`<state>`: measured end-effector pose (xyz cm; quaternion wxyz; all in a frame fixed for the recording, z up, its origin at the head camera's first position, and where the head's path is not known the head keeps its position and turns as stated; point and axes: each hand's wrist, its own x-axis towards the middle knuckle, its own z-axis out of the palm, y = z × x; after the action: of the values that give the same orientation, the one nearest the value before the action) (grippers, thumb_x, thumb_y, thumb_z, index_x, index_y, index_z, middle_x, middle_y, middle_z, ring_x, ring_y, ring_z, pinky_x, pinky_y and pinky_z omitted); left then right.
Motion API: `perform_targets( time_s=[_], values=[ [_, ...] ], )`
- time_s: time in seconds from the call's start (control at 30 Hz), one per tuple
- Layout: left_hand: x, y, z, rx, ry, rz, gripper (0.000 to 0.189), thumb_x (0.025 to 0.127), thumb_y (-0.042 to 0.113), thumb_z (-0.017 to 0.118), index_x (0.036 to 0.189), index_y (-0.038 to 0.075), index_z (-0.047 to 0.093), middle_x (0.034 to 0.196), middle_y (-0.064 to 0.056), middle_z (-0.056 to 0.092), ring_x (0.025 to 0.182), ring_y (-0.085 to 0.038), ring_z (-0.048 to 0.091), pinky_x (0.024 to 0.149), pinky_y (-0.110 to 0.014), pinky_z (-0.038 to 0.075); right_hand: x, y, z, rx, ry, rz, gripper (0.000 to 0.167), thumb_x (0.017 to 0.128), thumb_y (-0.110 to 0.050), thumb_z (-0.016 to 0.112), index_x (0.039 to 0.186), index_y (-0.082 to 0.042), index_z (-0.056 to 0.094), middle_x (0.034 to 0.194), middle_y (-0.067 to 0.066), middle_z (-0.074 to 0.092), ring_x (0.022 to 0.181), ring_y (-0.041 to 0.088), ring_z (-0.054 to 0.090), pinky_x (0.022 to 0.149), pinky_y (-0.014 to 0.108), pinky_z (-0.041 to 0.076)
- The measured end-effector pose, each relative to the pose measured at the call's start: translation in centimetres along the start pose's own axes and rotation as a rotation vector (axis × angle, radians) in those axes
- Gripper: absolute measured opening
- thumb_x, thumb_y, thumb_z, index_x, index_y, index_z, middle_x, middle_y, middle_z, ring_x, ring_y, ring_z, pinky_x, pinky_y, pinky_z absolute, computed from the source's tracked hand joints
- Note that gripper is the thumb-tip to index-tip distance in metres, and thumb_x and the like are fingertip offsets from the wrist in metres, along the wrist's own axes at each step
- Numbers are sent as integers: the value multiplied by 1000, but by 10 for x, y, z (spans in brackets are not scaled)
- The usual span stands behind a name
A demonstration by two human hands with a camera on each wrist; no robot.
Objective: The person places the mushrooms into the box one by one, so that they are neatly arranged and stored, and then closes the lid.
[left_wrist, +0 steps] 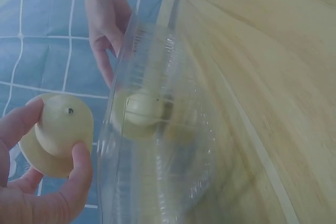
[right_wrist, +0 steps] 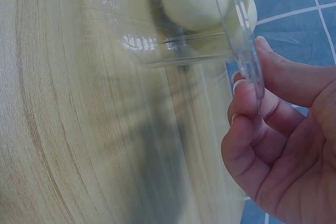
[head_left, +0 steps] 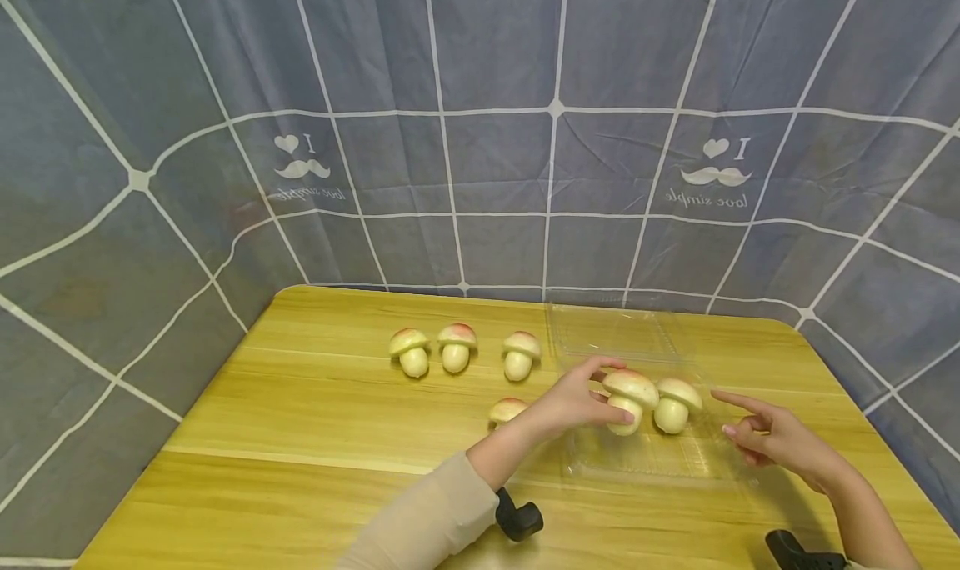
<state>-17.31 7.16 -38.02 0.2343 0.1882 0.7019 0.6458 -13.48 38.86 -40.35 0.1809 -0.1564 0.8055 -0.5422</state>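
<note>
My left hand (head_left: 573, 403) grips an artificial mushroom (head_left: 628, 387) with a red-tinged cap, fingers and thumb around it. It is held over the left part of a clear plastic box (head_left: 637, 467); the left wrist view shows the mushroom (left_wrist: 65, 124) above the rim, its stem end toward the camera. Another mushroom (head_left: 672, 407) lies inside the box, to the right of the held one. At the box's right side is my right hand (head_left: 787, 445), index finger stretched out. In the right wrist view, its thumb and curled fingers (right_wrist: 244, 129) pinch the box's rim (right_wrist: 256, 72).
The box's clear lid (head_left: 615, 334) lies folded back behind it. Three mushrooms stand in a loose row at the back left, one of them a mushroom (head_left: 457, 347) in the middle. Another mushroom (head_left: 506, 410) is partly hidden by my left forearm. A grey curtain (head_left: 495, 162) hangs behind the wooden table (head_left: 300, 437).
</note>
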Motion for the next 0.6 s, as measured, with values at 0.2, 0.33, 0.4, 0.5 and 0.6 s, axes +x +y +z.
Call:
perform_targets(
  time_s=[0.2, 0.33, 0.4, 0.5, 0.6],
  values=[
    [4, -1, 5, 10, 12, -8, 61, 76, 1, 75, 130, 15, 50, 118, -5, 45, 92, -17, 57, 67, -27, 52, -1, 1, 1, -12, 9, 11, 52, 97, -8, 49, 127, -50, 42, 68, -3, 50, 55, 7, 45, 44, 33, 35],
    [8, -1, 8, 33, 22, -13, 60, 76, 2, 75, 129, 18, 51, 119, -4, 46, 94, -19, 57, 66, -26, 51, -1, 0, 1, -15, 6, -2, 53, 97, -7, 49, 128, -49, 42, 68, -3, 50, 56, 7, 45, 44, 34, 36],
    [10, -1, 9, 46, 28, -15, 60, 76, 3, 75, 128, 19, 51, 119, -3, 46, 94, -19, 57, 66, -26, 51, -1, -1, 0, -14, 5, -9, 53, 97, -6, 49, 127, -49, 42, 68, -3, 50, 56, 7, 45, 44, 34, 37],
    [12, -2, 11, 62, 38, -17, 60, 76, 3, 76, 129, 19, 51, 118, -3, 46, 92, -17, 58, 65, -25, 51, -1, -1, 0, -8, 1, -14, 54, 97, -6, 48, 127, -49, 42, 68, -4, 49, 55, 8, 44, 44, 35, 36],
    [15, -4, 15, 56, 63, -15, 61, 75, 3, 76, 129, 17, 51, 116, -2, 46, 89, -16, 57, 64, -25, 50, 0, -1, 0, -3, -1, -13, 54, 97, -5, 48, 127, -49, 42, 67, -2, 48, 54, 10, 43, 44, 36, 34]
  ],
)
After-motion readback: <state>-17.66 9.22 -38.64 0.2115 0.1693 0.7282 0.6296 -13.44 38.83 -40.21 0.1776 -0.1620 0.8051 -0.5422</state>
